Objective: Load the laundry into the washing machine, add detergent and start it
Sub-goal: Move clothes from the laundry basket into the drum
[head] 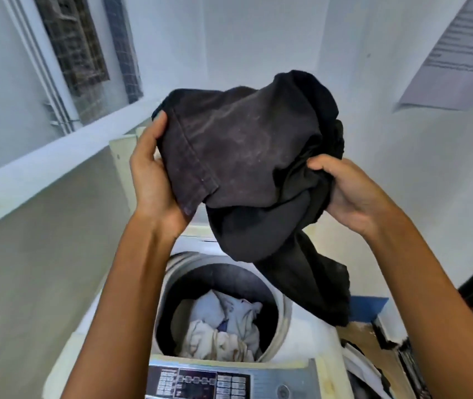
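Observation:
I hold a faded black garment (238, 151) in the air above the top-loading washing machine (298, 338). My left hand (154, 180) grips its left edge by a seam. My right hand (350, 194) is closed on the bunched cloth on the right, and a dark leg of it hangs down past the drum's right rim. The lid (123, 156) stands raised behind my left hand. Inside the drum (177, 286) lie white and pale blue clothes (226, 326). The control panel (200, 383) with buttons sits at the bottom of the view.
A cardboard box (373, 344) with dark and white laundry stands right of the machine. A ledge (56, 165) runs along the left wall under a meshed window (77, 53). A printed notice (459, 53) hangs on the right wall.

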Tool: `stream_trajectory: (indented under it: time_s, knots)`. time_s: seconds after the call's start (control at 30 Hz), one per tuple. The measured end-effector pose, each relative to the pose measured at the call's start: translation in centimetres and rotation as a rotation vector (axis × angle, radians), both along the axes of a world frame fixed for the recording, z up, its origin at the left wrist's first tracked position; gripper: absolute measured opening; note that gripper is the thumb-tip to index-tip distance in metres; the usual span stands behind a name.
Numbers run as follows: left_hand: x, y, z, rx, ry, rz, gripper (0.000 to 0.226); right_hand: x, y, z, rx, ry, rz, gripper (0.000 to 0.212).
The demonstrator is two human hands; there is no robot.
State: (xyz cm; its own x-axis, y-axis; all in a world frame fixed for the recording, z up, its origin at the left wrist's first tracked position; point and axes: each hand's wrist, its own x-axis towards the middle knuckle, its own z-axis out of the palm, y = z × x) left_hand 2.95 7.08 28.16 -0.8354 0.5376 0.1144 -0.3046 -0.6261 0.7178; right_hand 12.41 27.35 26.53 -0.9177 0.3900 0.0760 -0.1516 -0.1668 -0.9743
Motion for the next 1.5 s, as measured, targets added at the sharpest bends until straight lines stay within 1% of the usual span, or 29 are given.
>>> stream_trajectory:
  time_s: [0.13, 0.23, 0.37, 0.5, 0.63, 0.7, 0.77, 0.87, 0.93, 1.0, 1.03, 1.07, 1.13, 1.17, 1.2, 1.27, 1.3, 1.33, 1.4, 1.5]
  knots:
    - [-1.4, -2.8, 1.5, 0.065, 0.070, 0.135, 0.044, -2.5, -2.7, 2.0, 0.056, 0.078, 0.043, 0.022]
    - [-2.1, -4.1, 2.4, 0.097, 0.119, 0.189, 0.038, -3.8, -4.0, 3.5, 0.097, 0.113, 0.055, 0.020]
    - [-2.8, -5.5, 3.2, 0.067, 0.141, 0.259, 0.039, -5.2, -5.4, 5.2, 0.114, 0.177, 0.056, 0.016]
    - [-3.1, -5.8, 2.6, 0.016, 0.117, 0.259, 0.038, -6.2, -6.2, 5.8, 0.064, 0.239, 0.046, 0.016]
    - [-3.5, -5.1, 0.4, -0.032, 0.064, 0.188, 0.037, -6.9, -6.6, 6.1, -0.014, 0.300, 0.044, 0.031]
    - [-4.1, -4.8, -0.7, -0.110, 0.079, 0.193, 0.034, -7.3, -6.8, 6.6, -0.013, 0.301, 0.061, 0.043]
    - [-4.6, -4.6, -1.5, -0.232, 0.115, 0.217, 0.033, -7.5, -6.9, 7.2, -0.010, 0.304, 0.093, 0.048]
    - [-5.7, -4.6, -2.4, -0.456, 0.131, 0.167, 0.029, -8.0, -6.9, 8.0, -0.034, 0.328, 0.156, 0.043]
    - [-6.4, -4.6, -3.2, -0.617, 0.194, 0.180, 0.036, -8.5, -6.5, 8.3, -0.055, 0.321, 0.218, 0.040]
    - [-6.7, -4.6, -4.0, -0.709, 0.240, 0.222, 0.032, -9.1, -5.9, 8.5, -0.056, 0.287, 0.299, 0.032]
    - [-6.7, -4.6, -4.3, -0.724, 0.236, 0.229, 0.030, -9.3, -5.7, 8.6, -0.053, 0.263, 0.324, 0.031]
    - [-6.7, -4.7, -4.5, -0.725, 0.230, 0.227, 0.031, -9.5, -5.5, 8.8, -0.061, 0.235, 0.340, 0.035]
    - [-6.7, -4.8, -4.8, -0.758, 0.240, 0.233, 0.033, -9.8, -5.2, 9.1, -0.139, 0.191, 0.348, 0.047]
    - [-6.7, -4.9, -5.0, -0.771, 0.254, 0.247, 0.034, -10.0, -5.1, 9.2, -0.178, 0.182, 0.349, 0.047]
    - [-6.8, -5.0, -5.1, -0.769, 0.265, 0.259, 0.034, -10.2, -5.0, 9.3, -0.180, 0.167, 0.347, 0.041]
    - [-7.1, -5.5, -5.3, -0.771, 0.285, 0.254, 0.031, -10.5, -5.1, 9.4, -0.090, 0.130, 0.279, 0.020]
    - [-7.4, -5.7, -5.4, -0.800, 0.312, 0.249, 0.028, -10.8, -5.0, 9.5, -0.051, 0.128, 0.245, 0.020]
    - [-7.6, -5.9, -5.4, -0.851, 0.352, 0.243, 0.025, -11.1, -5.1, 9.6, -0.043, 0.137, 0.223, 0.026]
    - [-8.0, -6.4, -5.3, -0.930, 0.392, 0.232, 0.027, -11.2, -5.5, 10.2, -0.086, 0.163, 0.173, 0.033]
    - [-8.6, -7.0, -5.3, -0.950, 0.380, 0.252, 0.029, -11.3, -5.7, 10.9, -0.049, 0.171, 0.129, 0.041]
